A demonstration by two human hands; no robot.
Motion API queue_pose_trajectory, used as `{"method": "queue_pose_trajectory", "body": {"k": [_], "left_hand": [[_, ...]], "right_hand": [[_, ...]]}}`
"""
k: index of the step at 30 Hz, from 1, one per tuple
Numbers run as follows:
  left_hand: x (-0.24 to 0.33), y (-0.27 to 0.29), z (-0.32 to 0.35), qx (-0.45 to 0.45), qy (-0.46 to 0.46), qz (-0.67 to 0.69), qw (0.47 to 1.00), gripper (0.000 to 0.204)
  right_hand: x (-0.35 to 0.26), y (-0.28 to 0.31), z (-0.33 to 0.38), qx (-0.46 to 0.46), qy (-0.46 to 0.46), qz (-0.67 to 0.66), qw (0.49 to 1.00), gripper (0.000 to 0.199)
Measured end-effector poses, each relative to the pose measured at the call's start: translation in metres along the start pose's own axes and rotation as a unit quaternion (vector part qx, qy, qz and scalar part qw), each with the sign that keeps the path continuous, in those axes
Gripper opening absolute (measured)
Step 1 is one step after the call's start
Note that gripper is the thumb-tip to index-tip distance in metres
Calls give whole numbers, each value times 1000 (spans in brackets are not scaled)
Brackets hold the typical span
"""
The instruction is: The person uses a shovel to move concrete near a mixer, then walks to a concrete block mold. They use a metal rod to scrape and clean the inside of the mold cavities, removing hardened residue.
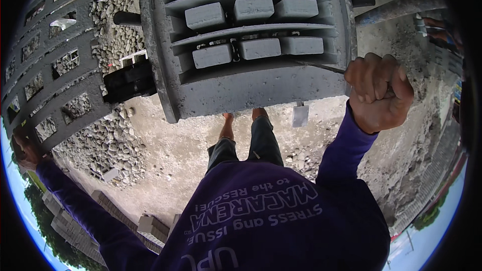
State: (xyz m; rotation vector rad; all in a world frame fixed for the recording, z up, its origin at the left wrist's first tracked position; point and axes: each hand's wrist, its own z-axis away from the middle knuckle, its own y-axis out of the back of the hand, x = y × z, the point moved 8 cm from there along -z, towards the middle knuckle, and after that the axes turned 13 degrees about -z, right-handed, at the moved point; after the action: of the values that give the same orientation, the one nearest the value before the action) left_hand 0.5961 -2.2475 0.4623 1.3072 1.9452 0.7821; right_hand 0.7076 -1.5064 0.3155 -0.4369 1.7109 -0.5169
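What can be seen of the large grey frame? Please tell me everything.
The large grey frame looks like dusty metal. Three visible rows of three grey blocks sit between its crosswise walls. A plain panel forms the near side; the far end leaves the picture. A dark bar shows at each side. A thin dark rod reaches from the right hand over it; contact is unclear.

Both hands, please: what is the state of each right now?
Left hand: at the edge of the grey grid frame; grip cannot be told.
Right hand: closed around a thin dark rod.
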Motion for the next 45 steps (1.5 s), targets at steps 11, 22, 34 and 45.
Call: {"method": "queue_pose_trajectory", "body": {"k": [11,22,34,45], "left_hand": [[2,-1,-3,4,-13,-12,1000,33],[-5,-4,0,11,-16,-20,1000,33],[5,-10,-3,14,-24,-15,999,32],[12,-17,-12,12,-46,-17,999,32]], "right_hand": [[8,-8,-14,11,-59,-30,998,40],[2,-7,-12,24,-35,7,999,42],[68,70,18,135,-45,133,981,40],[83,88,50,134,42,89,986,36]]}}
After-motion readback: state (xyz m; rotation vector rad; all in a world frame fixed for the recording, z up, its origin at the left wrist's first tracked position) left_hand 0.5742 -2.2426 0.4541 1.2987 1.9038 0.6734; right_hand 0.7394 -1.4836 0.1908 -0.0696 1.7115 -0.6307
